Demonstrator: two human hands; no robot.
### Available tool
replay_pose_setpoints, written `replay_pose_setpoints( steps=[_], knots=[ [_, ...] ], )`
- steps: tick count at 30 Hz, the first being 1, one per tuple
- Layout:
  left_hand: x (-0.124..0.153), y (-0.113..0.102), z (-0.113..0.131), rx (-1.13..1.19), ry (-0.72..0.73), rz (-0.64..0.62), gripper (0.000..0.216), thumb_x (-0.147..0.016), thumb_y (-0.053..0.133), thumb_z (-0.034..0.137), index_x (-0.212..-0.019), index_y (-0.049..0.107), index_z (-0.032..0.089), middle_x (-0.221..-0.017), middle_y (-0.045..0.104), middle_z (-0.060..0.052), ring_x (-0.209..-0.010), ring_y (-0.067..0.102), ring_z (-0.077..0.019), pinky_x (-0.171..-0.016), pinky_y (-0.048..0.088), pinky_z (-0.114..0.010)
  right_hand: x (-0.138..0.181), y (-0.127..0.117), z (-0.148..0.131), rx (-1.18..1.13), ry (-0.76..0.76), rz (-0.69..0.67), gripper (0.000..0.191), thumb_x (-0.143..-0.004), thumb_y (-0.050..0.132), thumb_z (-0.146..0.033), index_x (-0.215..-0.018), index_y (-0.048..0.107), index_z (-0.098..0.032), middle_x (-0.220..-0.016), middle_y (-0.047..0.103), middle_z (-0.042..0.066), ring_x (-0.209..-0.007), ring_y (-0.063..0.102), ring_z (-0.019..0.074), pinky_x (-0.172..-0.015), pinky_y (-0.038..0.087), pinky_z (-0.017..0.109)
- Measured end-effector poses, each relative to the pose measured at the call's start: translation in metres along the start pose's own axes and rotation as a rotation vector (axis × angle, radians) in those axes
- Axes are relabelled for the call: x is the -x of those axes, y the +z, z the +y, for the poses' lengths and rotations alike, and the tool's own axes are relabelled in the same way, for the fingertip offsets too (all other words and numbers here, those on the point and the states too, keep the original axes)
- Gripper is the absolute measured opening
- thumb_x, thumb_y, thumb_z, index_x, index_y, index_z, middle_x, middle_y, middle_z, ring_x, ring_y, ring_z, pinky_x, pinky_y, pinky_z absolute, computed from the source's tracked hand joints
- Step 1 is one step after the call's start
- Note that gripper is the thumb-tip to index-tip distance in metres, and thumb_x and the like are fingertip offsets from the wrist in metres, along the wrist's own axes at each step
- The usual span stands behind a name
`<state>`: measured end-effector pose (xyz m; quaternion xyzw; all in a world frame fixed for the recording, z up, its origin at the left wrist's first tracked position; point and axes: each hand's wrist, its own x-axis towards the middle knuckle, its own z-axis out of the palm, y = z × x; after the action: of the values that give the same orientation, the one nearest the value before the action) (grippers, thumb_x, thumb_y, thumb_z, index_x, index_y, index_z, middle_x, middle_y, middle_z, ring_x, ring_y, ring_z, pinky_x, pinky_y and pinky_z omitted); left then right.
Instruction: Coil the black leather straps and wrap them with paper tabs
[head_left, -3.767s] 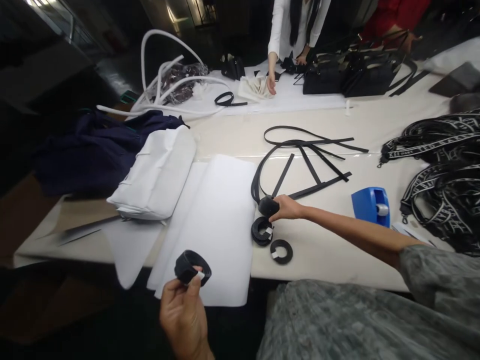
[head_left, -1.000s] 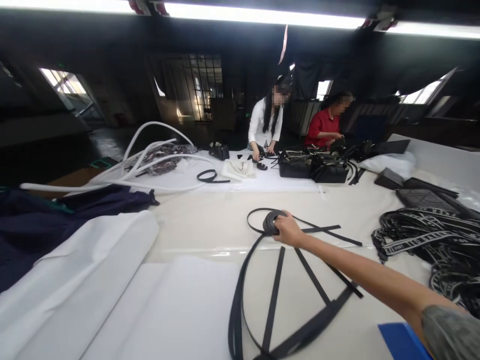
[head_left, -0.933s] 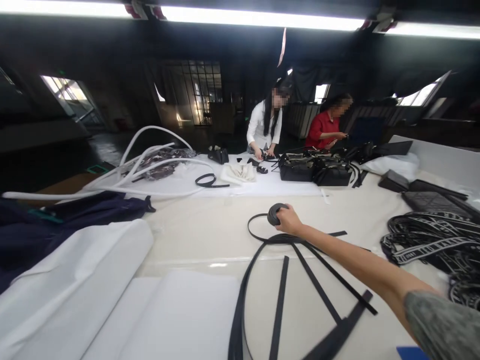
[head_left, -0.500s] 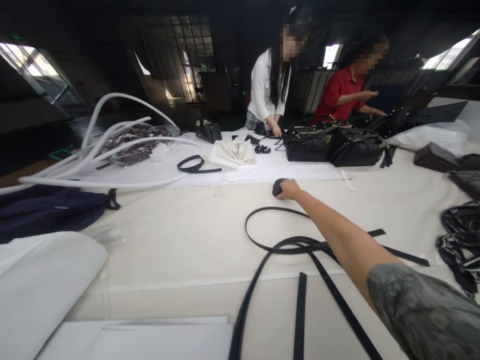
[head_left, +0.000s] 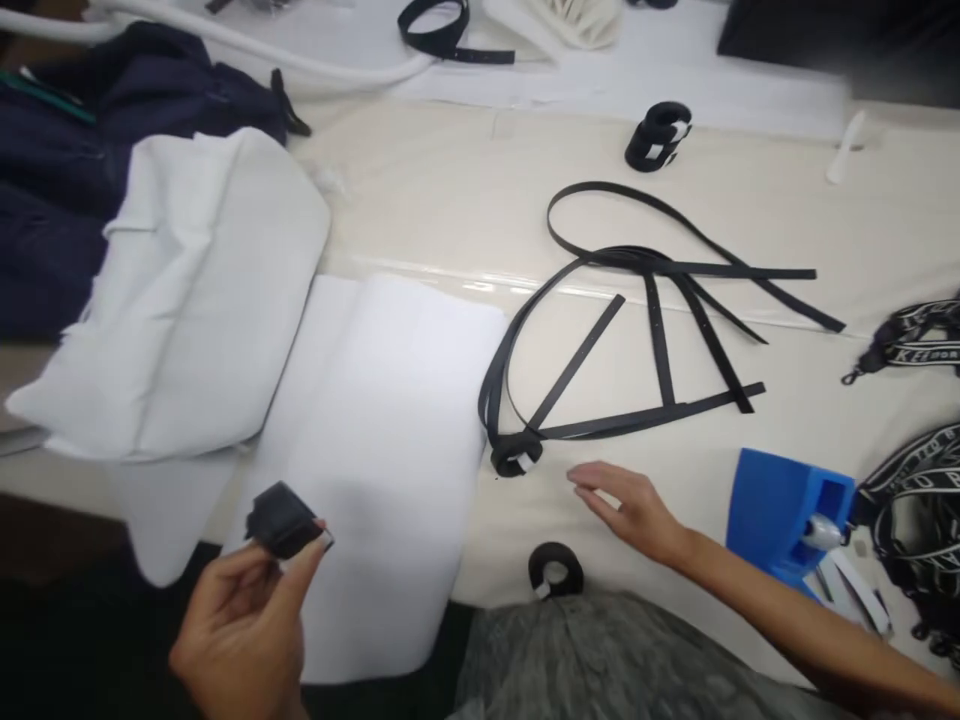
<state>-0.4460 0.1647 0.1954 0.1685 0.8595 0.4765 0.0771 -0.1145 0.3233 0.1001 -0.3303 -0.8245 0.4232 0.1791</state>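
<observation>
My left hand (head_left: 240,615) is raised near the table's front edge, its fingertips pinched on a black rolled strap (head_left: 280,520). My right hand (head_left: 628,503) hovers open over the table, fingers stretched toward a small black coil with a white tag (head_left: 516,455). Another black coil (head_left: 556,570) lies just in front of that hand at the table edge. A third rolled strap (head_left: 658,135) stands far off on the table. Loose black straps (head_left: 645,320) lie spread out beyond my right hand.
White sheets (head_left: 375,450) and a folded white bag (head_left: 180,300) cover the left of the table beside dark blue cloth (head_left: 82,160). A blue tape dispenser (head_left: 787,515) sits at the right, with patterned webbing straps (head_left: 915,500) past it.
My right hand left its rolled strap standing far out on the table and drew back open to the near edge. The view dropped from the far co-workers to the table.
</observation>
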Motion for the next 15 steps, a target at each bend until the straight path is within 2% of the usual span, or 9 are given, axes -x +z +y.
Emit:
replay_pose_setpoints(
  steps=[2,4,8,11,15],
  knots=[
    [0.008,-0.013,-0.005,0.113,0.016,-0.003,0.028,-0.06,0.087,0.014,-0.079,0.066,0.016,-0.08,0.075,0.0,-0.075,0.073,-0.0194,-0.085,0.06,-0.035,0.029,0.032,-0.015,0.046,-0.055,-0.028,0.023,-0.095,0.058,-0.018,-0.116,0.065,-0.022,-0.108,0.073,0.005,-0.098,0.068,0.0184,-0.088,0.057,0.031],
    [0.016,-0.024,-0.008,0.2,0.037,-0.007,0.029,-0.059,0.085,0.01,-0.08,0.066,0.015,-0.081,0.077,0.0,-0.075,0.073,-0.0185,-0.085,0.06,-0.033,0.035,0.056,-0.02,0.196,-0.084,-0.023,0.021,-0.096,0.055,-0.018,-0.113,0.065,-0.021,-0.11,0.072,0.007,-0.099,0.066,0.0194,-0.087,0.056,0.032],
    [0.035,-0.048,-0.015,0.284,0.026,0.022,0.03,-0.057,0.085,0.007,-0.08,0.067,0.015,-0.082,0.077,0.0,-0.075,0.073,-0.0175,-0.087,0.06,-0.033,0.008,0.091,-0.015,0.467,-0.069,-0.028,0.024,-0.093,0.059,-0.024,-0.114,0.065,-0.014,-0.113,0.069,0.013,-0.098,0.061,0.0269,-0.082,0.051,0.04],
    [0.048,-0.067,-0.021,0.285,-0.029,0.084,0.032,-0.055,0.085,0.009,-0.08,0.067,0.016,-0.08,0.076,0.001,-0.074,0.073,-0.0185,-0.094,0.058,-0.04,-0.015,0.115,-0.009,0.574,-0.059,-0.053,0.033,-0.088,0.066,-0.03,-0.116,0.064,-0.011,-0.112,0.068,0.016,-0.094,0.058,0.0299,-0.076,0.044,0.042],
    [0.057,-0.09,-0.03,0.305,-0.061,0.149,0.033,-0.052,0.085,0.011,-0.078,0.065,0.016,-0.074,0.074,0.001,-0.071,0.072,-0.0213,-0.097,0.055,-0.052,-0.029,0.126,-0.009,0.65,-0.015,-0.074,0.02,-0.091,0.06,-0.022,-0.107,0.066,-0.012,-0.106,0.067,0.016,-0.093,0.054,0.0291,-0.076,0.037,0.041]
  ],
)
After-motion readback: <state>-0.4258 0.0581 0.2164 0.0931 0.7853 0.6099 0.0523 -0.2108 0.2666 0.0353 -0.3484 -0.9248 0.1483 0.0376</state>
